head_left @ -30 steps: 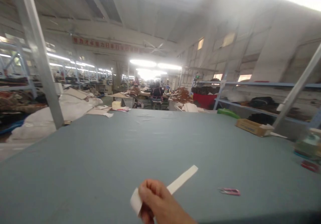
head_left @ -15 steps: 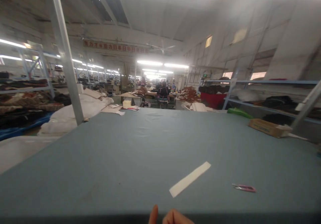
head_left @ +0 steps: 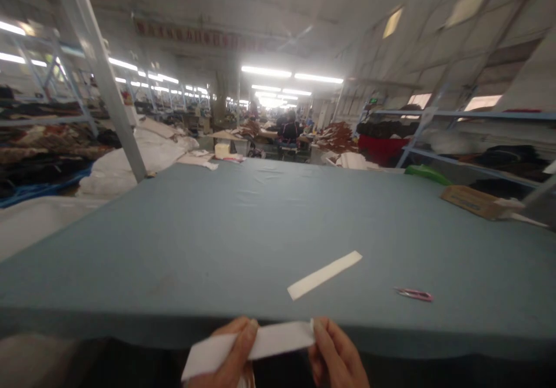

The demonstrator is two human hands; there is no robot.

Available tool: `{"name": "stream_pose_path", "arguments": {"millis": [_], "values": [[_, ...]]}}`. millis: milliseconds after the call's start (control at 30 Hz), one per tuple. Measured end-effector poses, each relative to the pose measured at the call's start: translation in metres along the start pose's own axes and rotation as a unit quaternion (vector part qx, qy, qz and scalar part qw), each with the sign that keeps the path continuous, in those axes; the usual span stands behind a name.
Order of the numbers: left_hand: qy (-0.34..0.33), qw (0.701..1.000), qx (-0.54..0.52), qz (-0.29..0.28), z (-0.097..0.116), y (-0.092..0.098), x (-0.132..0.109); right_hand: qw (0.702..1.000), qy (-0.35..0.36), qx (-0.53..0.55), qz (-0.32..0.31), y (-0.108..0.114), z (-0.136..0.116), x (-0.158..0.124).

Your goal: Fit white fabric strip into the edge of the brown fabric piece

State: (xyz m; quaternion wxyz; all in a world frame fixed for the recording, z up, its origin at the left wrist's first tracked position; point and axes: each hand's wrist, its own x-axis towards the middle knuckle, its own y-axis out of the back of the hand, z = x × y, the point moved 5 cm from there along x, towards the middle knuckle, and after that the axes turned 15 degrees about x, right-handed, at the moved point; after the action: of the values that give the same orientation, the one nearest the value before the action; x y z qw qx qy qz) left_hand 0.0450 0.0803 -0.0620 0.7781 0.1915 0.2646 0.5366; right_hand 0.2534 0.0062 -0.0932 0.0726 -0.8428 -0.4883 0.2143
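Both my hands are at the bottom of the view, just in front of the table's near edge. My left hand (head_left: 230,356) pinches a white strip (head_left: 256,344) near its middle, and my right hand (head_left: 336,356) pinches its right end. The strip's left end hangs free. A second white strip (head_left: 324,274) lies flat and diagonal on the grey-blue table (head_left: 174,243), a short way beyond my hands. Small pink snips (head_left: 413,293) lie on the table to the right of it.
A cardboard box (head_left: 478,201) and a green object (head_left: 423,174) sit at the table's far right edge. A metal post (head_left: 102,81) rises at the far left corner beside white fabric heaps (head_left: 143,159). Shelving (head_left: 469,145) lines the right. A person (head_left: 290,133) sits far back.
A second ago one hand held a strip over the table; it was laid down and let go. Now both hands hold another white strip at the table's near edge. The view has tilted downward.
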Motion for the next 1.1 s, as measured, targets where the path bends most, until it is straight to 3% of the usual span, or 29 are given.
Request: {"name": "stream_pose_path", "arguments": {"millis": [67, 200, 300, 400, 467, 533, 633, 733, 833, 1033, 1100], "values": [[-0.021, 0.998, 0.043, -0.037, 0.008, 0.006, -0.003, 1.000, 0.014, -0.011, 0.020, 0.012, 0.003, -0.006], [-0.009, 0.996, 0.018, -0.089, 0.010, 0.016, -0.009, 0.998, -0.008, -0.058, 0.012, 0.037, 0.018, -0.010], [-0.016, 0.993, 0.010, -0.113, 0.013, 0.018, -0.016, 0.978, -0.006, -0.205, -0.025, 0.050, 0.021, -0.010], [-0.027, 0.991, 0.009, -0.134, 0.019, 0.014, -0.021, 0.940, 0.065, -0.335, 0.013, 0.052, 0.001, -0.010], [-0.033, 0.987, 0.007, -0.158, 0.023, 0.010, -0.023, 0.937, 0.113, -0.331, 0.009, 0.034, -0.022, -0.013], [-0.041, 0.983, 0.001, -0.178, 0.028, 0.007, -0.025, 0.948, 0.125, -0.279, -0.089, -0.003, -0.040, -0.020], [-0.061, 0.979, -0.026, -0.195, 0.034, 0.005, -0.028, 0.921, 0.124, -0.234, -0.287, -0.072, -0.055, -0.035], [-0.087, 0.978, -0.057, -0.182, 0.036, 0.007, -0.033, 0.894, 0.160, -0.204, -0.364, -0.115, -0.056, -0.044], [-0.077, 0.985, -0.078, -0.136, 0.029, 0.013, -0.038, 0.889, 0.189, -0.162, -0.384, -0.127, -0.046, -0.045], [-0.073, 0.991, -0.052, -0.104, 0.017, 0.014, -0.038, 0.888, 0.202, -0.134, -0.390, -0.123, -0.024, -0.045], [-0.060, 0.992, -0.033, -0.103, 0.012, 0.014, -0.037, 0.904, 0.191, -0.101, -0.370, -0.120, -0.023, -0.041]]}}
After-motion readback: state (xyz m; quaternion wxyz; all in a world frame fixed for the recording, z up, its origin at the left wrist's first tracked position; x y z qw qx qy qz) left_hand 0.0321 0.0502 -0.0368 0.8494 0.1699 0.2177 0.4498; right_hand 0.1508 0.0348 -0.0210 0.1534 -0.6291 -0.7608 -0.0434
